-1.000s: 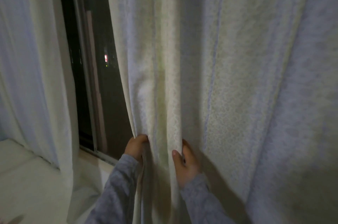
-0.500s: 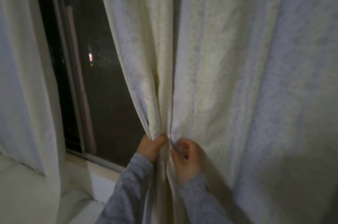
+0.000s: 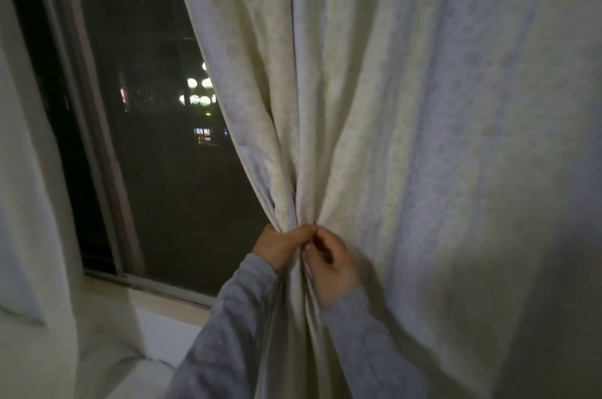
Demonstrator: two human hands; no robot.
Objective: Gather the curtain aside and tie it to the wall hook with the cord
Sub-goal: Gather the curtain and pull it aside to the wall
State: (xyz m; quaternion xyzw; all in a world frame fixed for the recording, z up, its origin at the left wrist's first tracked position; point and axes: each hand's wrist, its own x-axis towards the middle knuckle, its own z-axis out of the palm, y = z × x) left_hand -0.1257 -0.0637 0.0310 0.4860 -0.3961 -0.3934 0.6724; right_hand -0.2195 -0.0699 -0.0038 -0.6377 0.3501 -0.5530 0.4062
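A pale cream patterned curtain [image 3: 407, 105] hangs over the right half of the view, its left edge pulled in to a bunch at lower centre. My left hand [image 3: 281, 247] grips the bunched folds from the left, fingers curled round the cloth. Close beside it, my right hand [image 3: 332, 266] grips the same bunch from the right, fingertips pinching the folds. The two hands almost touch. Grey sleeves cover both arms. No cord and no wall hook show in this view.
A dark window pane [image 3: 169, 186] with city lights lies left of the curtain, its metal frame [image 3: 97, 144] running down. A second pale curtain [image 3: 26, 203] hangs at the far left. A light sill [image 3: 156, 301] runs below the glass.
The curtain's edge has been drawn to the right, baring more of the dark window. My hands have come together and closed on the gathered folds, and the view has shifted right.
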